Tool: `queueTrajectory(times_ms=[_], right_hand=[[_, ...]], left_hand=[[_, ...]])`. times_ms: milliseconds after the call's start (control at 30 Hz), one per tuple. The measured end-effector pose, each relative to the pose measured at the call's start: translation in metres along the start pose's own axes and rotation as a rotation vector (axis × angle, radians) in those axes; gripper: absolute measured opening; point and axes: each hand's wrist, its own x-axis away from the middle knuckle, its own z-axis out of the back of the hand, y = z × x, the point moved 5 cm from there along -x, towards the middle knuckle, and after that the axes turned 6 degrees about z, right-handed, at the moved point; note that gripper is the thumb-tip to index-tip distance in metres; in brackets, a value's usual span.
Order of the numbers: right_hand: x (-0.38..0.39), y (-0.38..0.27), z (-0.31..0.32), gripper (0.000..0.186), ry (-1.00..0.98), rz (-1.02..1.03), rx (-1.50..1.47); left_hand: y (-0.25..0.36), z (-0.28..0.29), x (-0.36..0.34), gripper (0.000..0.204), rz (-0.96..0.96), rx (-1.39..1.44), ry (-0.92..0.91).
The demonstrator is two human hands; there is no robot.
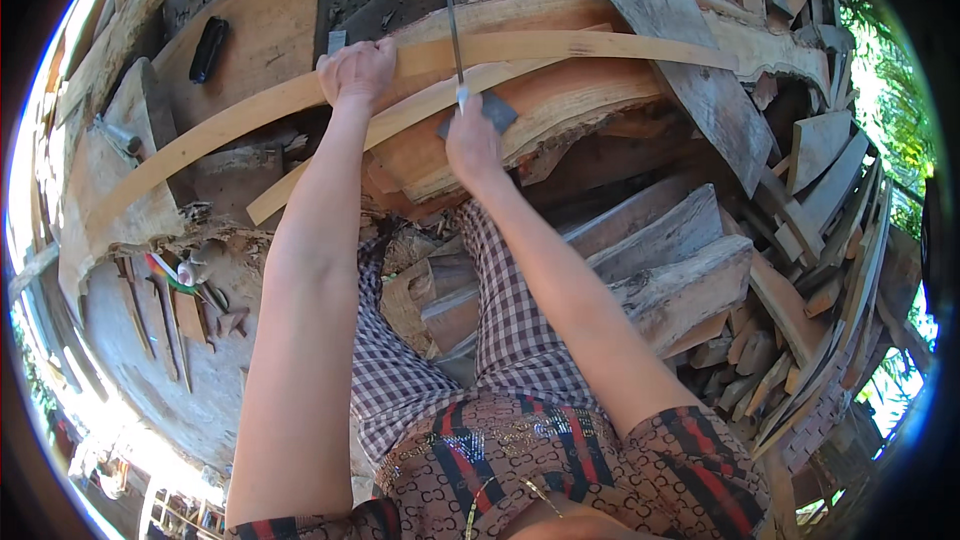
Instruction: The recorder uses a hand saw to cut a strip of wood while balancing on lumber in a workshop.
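A long, pale wooden strip (250,100) runs across in front of me, looking bowed in this wide picture. My left hand (357,73) is closed over the strip left of its middle. My right hand (474,145) grips the near end of a long thin-bladed hand tool (453,25), with a pale collar by the fingers. Its dark, narrow blade points away from me and crosses the strip; whether it is a saw seen edge-on or a file I cannot tell. Below lies a second pale strip (410,117), slanting. A grey flat piece (499,112) shows beside my right hand.
Beneath the strips lie rough-edged slabs (590,90). A grey board (680,50) slants at the right. A black oblong object (208,49) rests on a broad board at the left. Timber blocks (680,285) stand near my legs; several hand tools (165,320) lie lower left.
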Motion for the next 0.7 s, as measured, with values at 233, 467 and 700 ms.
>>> queueTrajectory(times_ms=[233,467,700], right_hand=[[0.023,0.005,-0.004,0.028,-0.105,-0.019,0.104],[-0.009,-0.004,-0.005,0.025,0.045,0.038,0.078],[0.041,0.012,-0.014,0.028,-0.032,-0.066,0.039]], left_hand=[[-0.006,-0.005,-0.004,0.053,0.031,-0.020,-0.046],[-0.004,-0.009,-0.001,0.055,0.009,-0.012,-0.116],[-0.005,-0.012,-0.004,0.054,0.024,-0.034,-0.079]])
